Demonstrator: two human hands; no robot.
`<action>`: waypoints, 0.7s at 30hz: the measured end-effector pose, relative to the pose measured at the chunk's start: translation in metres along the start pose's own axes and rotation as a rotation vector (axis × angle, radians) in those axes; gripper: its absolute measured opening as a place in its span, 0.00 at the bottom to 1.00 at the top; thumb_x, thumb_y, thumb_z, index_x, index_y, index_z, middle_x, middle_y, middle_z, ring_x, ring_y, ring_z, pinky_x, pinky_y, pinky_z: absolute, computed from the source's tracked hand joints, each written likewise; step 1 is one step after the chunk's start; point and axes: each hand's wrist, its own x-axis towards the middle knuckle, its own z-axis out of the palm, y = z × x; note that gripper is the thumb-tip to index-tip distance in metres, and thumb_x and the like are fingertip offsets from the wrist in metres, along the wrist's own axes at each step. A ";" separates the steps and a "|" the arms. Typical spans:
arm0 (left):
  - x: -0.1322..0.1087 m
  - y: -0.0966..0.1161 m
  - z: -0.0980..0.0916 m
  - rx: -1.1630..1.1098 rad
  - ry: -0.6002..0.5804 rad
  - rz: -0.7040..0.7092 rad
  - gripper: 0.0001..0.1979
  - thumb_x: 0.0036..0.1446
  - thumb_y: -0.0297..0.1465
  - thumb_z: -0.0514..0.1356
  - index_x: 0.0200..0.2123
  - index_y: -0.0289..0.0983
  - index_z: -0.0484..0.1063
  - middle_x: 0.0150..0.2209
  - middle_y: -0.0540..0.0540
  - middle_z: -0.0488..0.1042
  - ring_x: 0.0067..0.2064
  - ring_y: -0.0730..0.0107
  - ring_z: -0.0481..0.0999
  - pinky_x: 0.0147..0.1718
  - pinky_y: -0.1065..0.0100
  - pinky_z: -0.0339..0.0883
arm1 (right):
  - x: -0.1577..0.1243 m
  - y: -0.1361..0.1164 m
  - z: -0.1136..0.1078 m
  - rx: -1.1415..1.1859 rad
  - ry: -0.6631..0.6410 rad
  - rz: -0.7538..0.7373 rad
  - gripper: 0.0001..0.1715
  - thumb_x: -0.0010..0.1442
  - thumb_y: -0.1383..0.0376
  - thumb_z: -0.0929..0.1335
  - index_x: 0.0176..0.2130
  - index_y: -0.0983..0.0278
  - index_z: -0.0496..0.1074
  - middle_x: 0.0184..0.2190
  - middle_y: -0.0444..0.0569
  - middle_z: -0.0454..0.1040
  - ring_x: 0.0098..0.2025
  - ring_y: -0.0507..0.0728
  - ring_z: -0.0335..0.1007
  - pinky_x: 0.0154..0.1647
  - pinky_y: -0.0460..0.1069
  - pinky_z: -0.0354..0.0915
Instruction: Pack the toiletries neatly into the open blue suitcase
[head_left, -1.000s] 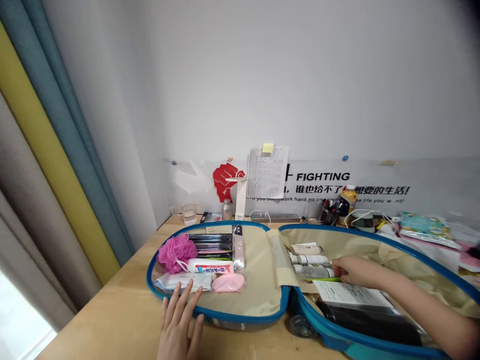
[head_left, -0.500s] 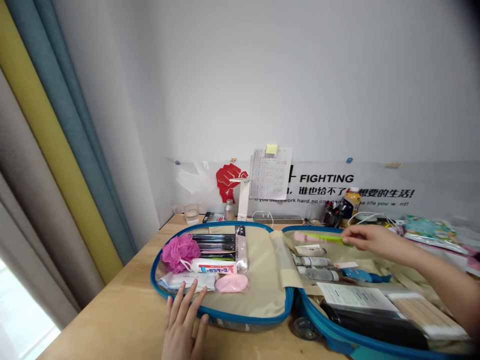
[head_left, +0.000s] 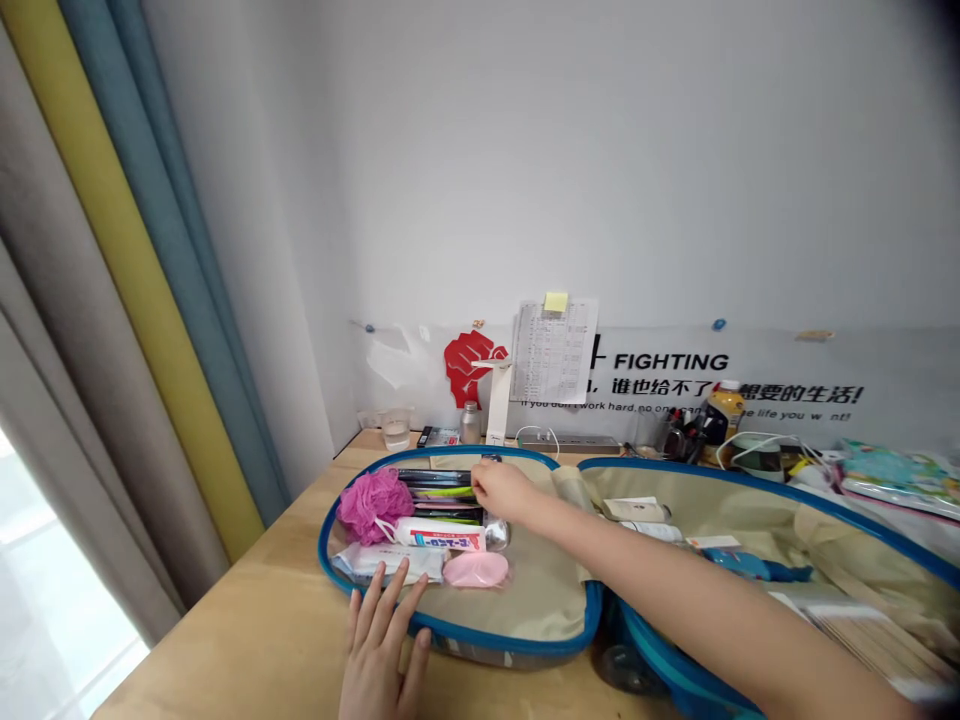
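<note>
A blue suitcase [head_left: 517, 640] lies open on the wooden desk. My left hand [head_left: 381, 645] rests flat on the near rim of its left half, fingers spread. My right hand [head_left: 501, 490] reaches across into the left half, fingers closed on the end of a green toothbrush [head_left: 444, 491] that lies over dark packets [head_left: 433, 477]. Beside them sit a pink bath sponge [head_left: 364, 505], a toothpaste tube [head_left: 439, 538], a pink oval case [head_left: 475, 569] and a white packet [head_left: 390, 562]. Small tubes [head_left: 634, 509] and a blue item [head_left: 754, 566] lie in the right half.
Curtains [head_left: 127, 300] hang on the left. Along the wall stand a cup [head_left: 395, 428], a small bottle [head_left: 470, 423], a white lamp [head_left: 497, 405], a power strip [head_left: 574, 443], a juice bottle [head_left: 724, 408] and cables. Colourful packets [head_left: 900, 470] lie at the far right.
My right hand lifted the green toothbrush from the right half of the suitcase and carried it left into the left half. My left hand stayed on the rim. The view shifted slightly left.
</note>
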 end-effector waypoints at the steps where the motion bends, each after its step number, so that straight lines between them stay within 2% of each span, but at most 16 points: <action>1: 0.000 0.000 0.000 0.005 0.002 0.003 0.24 0.62 0.30 0.53 0.62 0.44 0.63 0.63 0.47 0.66 0.68 0.59 0.52 0.66 0.52 0.45 | 0.006 -0.004 0.005 -0.023 -0.016 -0.012 0.18 0.64 0.57 0.66 0.49 0.65 0.70 0.47 0.50 0.73 0.45 0.54 0.71 0.47 0.55 0.70; 5: -0.001 -0.003 0.002 0.019 0.007 0.014 0.25 0.62 0.30 0.53 0.62 0.45 0.62 0.62 0.46 0.66 0.68 0.58 0.53 0.65 0.51 0.48 | 0.018 -0.012 0.020 -0.103 -0.071 -0.051 0.20 0.64 0.57 0.66 0.51 0.65 0.69 0.48 0.51 0.72 0.45 0.55 0.71 0.46 0.55 0.70; 10: -0.007 -0.008 0.006 0.064 -0.052 0.041 0.27 0.61 0.31 0.54 0.64 0.44 0.60 0.64 0.46 0.63 0.69 0.57 0.50 0.65 0.50 0.45 | 0.018 -0.013 0.028 -0.173 -0.124 -0.127 0.20 0.64 0.58 0.66 0.52 0.65 0.68 0.49 0.51 0.71 0.46 0.55 0.71 0.45 0.55 0.71; 15: -0.009 -0.010 0.007 0.069 -0.067 0.038 0.28 0.61 0.30 0.54 0.65 0.45 0.58 0.65 0.47 0.62 0.69 0.57 0.49 0.65 0.50 0.44 | 0.018 -0.012 0.029 -0.203 -0.120 -0.201 0.19 0.64 0.58 0.66 0.52 0.64 0.69 0.51 0.51 0.70 0.49 0.57 0.70 0.50 0.58 0.69; 21: -0.003 -0.003 0.002 0.034 -0.025 0.029 0.27 0.62 0.30 0.53 0.64 0.45 0.59 0.63 0.47 0.65 0.69 0.59 0.50 0.65 0.52 0.45 | 0.017 -0.011 0.021 -0.135 -0.090 -0.187 0.18 0.64 0.58 0.66 0.52 0.63 0.69 0.51 0.51 0.71 0.49 0.56 0.70 0.50 0.57 0.68</action>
